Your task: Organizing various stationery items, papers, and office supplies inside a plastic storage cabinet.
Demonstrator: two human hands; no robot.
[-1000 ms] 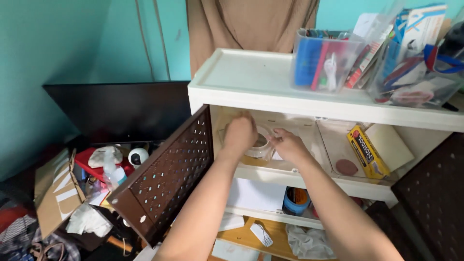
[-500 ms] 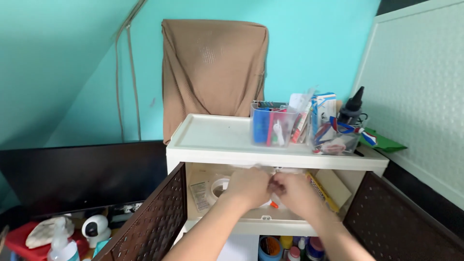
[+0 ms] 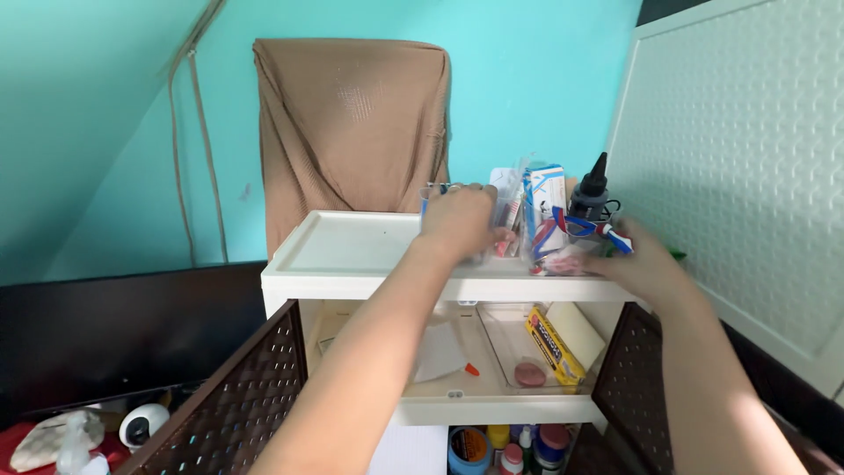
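On the white cabinet top [image 3: 352, 251] stand two clear plastic bins full of pens and packets. My left hand [image 3: 457, 220] reaches over the left bin [image 3: 506, 227] and curls on its front, hiding most of it. My right hand [image 3: 644, 262] is pressed against the right side of the right bin [image 3: 563, 251], which holds a black-tipped bottle [image 3: 594, 189] and a blue-and-white packet. Both hands are slightly blurred. Below them the upper shelf lies uncovered, with a yellow box [image 3: 552, 345] and a clear tray [image 3: 519, 356].
Two brown perforated doors [image 3: 237, 396] [image 3: 637, 378] stand swung outward on either side. A brown cloth [image 3: 352, 123] hangs on the teal wall behind. A black screen [image 3: 114, 325] and a white round camera [image 3: 145, 425] sit at left, a white textured panel [image 3: 747, 158] at right. Small bottles [image 3: 510, 444] fill the lower shelf.
Both hands have left the upper shelf and risen to the bins on the cabinet top. The view tilted up over the last second.
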